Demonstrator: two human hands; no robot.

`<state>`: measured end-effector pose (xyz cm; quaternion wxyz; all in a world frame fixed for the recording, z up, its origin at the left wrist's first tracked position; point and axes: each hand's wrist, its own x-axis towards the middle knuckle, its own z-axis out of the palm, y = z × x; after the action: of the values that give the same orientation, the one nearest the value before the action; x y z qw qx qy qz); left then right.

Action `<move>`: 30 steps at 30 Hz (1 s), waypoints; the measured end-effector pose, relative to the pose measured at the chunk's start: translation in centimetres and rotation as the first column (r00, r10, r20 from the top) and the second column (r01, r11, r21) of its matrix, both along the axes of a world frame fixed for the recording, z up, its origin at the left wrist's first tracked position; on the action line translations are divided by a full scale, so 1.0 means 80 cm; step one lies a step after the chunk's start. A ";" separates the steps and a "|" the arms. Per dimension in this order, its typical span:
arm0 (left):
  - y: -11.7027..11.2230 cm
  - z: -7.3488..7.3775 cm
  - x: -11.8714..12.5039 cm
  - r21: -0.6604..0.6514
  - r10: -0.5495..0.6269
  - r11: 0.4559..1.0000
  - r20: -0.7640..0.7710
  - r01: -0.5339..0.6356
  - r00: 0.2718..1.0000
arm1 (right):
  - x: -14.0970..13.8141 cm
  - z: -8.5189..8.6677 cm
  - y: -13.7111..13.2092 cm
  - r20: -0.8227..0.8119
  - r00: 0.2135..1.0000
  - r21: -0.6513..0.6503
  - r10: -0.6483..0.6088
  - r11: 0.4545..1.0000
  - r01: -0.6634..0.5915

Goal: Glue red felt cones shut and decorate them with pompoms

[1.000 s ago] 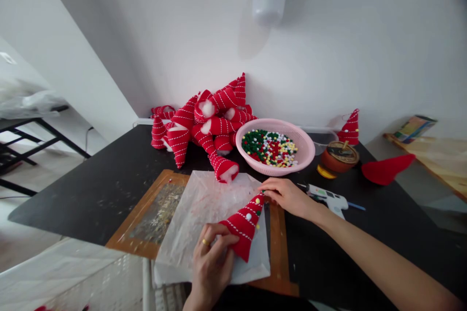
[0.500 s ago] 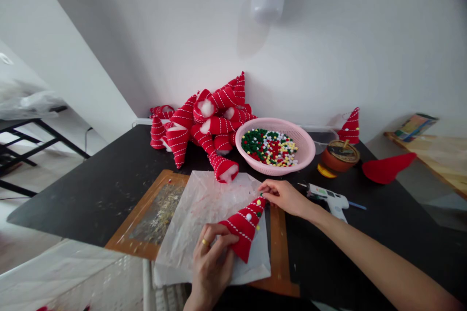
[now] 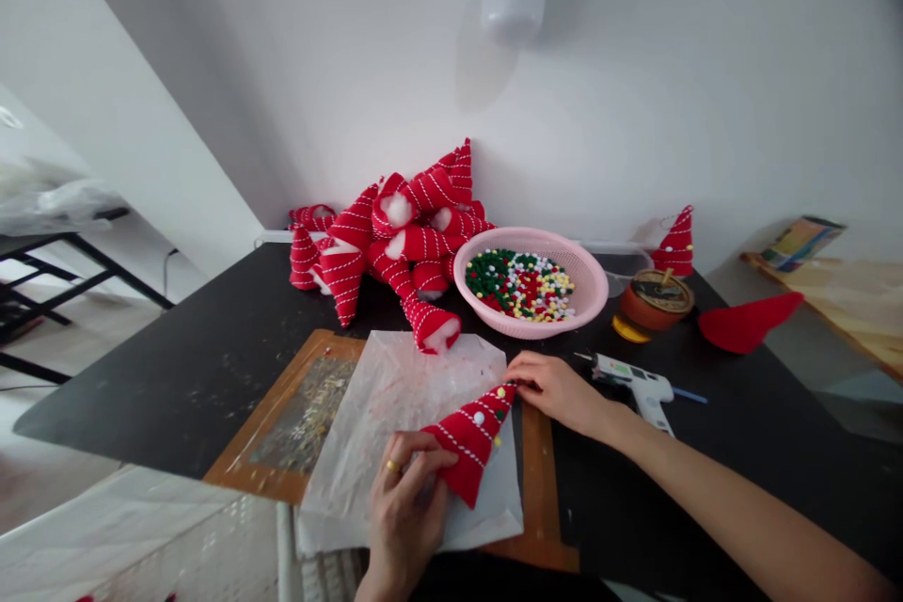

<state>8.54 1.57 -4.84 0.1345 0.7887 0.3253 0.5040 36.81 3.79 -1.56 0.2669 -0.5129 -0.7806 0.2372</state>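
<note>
A red fabric cone with white stitched stripes and small pompoms (image 3: 471, 437) lies on a sheet of clear plastic (image 3: 395, 395) over a wooden board (image 3: 540, 466). My left hand (image 3: 405, 513) grips the cone's wide base, fingers curled round it. My right hand (image 3: 557, 388) pinches the cone's tip, where a small pompom sits. A white glue gun (image 3: 635, 386) lies just right of my right hand.
A pink basket (image 3: 585, 301) holds red, green, white and yellow pompoms. Several striped red cones (image 3: 395, 240) are piled at the back. A round brown tin (image 3: 655, 301), one upright cone (image 3: 675, 245) and a plain red cone (image 3: 748, 322) stand right on the black table (image 3: 176, 367).
Both hands stay on the cone. My right hand's fingers have shifted slightly at the tip; the view drifted a little.
</note>
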 end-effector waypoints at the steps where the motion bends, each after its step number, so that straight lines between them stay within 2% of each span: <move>1: 0.000 0.000 0.000 0.006 -0.009 1.000 0.002 0.009 1.000 | -0.002 -0.003 0.000 0.002 1.000 0.006 -0.005 1.000 0.005; 4: 0.000 0.001 0.000 0.023 -0.037 0.999 0.004 0.037 0.999 | -0.002 -0.005 -0.003 0.016 1.000 0.023 0.002 1.000 -0.002; 6: 0.000 0.001 -0.001 0.035 -0.049 0.998 -0.003 0.049 0.999 | 0.003 0.006 -0.007 0.024 1.000 0.013 -0.004 1.000 0.004; 8: 0.001 0.001 -0.001 0.050 -0.058 0.997 -0.023 0.059 0.998 | 0.011 0.029 -0.012 0.006 0.999 -0.073 -0.033 0.997 0.033; 11: 0.001 0.002 -0.002 0.092 -0.073 0.993 -0.047 0.077 0.996 | 0.024 0.079 -0.017 -0.089 0.989 -0.244 -0.115 0.966 0.090; 14: 0.000 0.004 -0.003 0.135 -0.060 0.989 -0.058 0.067 0.997 | 0.034 0.124 -0.013 -0.195 0.961 -0.200 -0.195 0.967 0.156; 16: -0.001 0.004 -0.004 0.139 -0.063 0.988 -0.068 0.072 0.996 | 0.036 0.138 -0.006 -0.245 0.946 -0.129 -0.211 0.974 0.184; 18: -0.001 0.003 -0.004 0.119 -0.106 0.986 -0.079 0.115 0.991 | 0.036 0.139 0.005 -0.262 0.945 -0.071 -0.194 0.981 0.181; 21: -0.001 0.002 -0.003 0.069 -0.172 0.982 -0.078 0.178 0.982 | 0.034 0.124 0.029 -0.242 0.953 0.005 -0.182 0.982 0.189; 25: -0.002 0.002 0.000 0.036 -0.097 0.994 -0.057 0.099 0.994 | 0.037 0.112 0.062 -0.081 0.963 0.117 -0.256 0.957 0.265; 27: -0.002 0.003 0.001 0.016 -0.044 0.999 -0.084 0.045 0.995 | 0.042 0.115 0.059 -0.007 0.960 0.202 -0.280 0.940 0.276; 30: 0.000 0.003 0.000 -0.024 -0.036 0.999 -0.092 0.034 0.995 | 0.057 0.116 0.017 0.028 0.913 0.354 -0.407 0.858 0.372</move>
<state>8.57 1.53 -4.61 0.1370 0.8152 0.3228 0.4610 41.39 5.18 7.71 0.3541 -0.6175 -0.7023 0.0133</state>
